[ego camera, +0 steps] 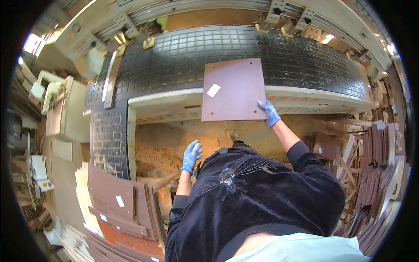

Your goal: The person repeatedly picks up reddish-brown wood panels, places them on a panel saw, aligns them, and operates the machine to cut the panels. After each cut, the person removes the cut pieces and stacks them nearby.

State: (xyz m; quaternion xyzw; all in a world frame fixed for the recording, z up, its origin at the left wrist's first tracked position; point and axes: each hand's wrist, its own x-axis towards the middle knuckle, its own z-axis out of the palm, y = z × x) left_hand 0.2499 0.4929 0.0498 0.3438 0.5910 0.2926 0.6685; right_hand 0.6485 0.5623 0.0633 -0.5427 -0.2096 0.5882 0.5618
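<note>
A square, pinkish-brown wood panel with a hole near each corner and a white label lies partly over the front edge of the black gridded machine table. In a blue glove, my right hand grips the panel's lower right corner, with the thumb on top and the fingers beneath the edge. My left hand, also gloved in blue, hangs below and left of the panel. It touches nothing, and its fingers are slightly bent and apart.
A narrow board lies on the table's left part. Stacked brown panels stand at the lower left, and more stand upright at the right. A machine beam with metal rails spans the far side. Sawdust covers the floor.
</note>
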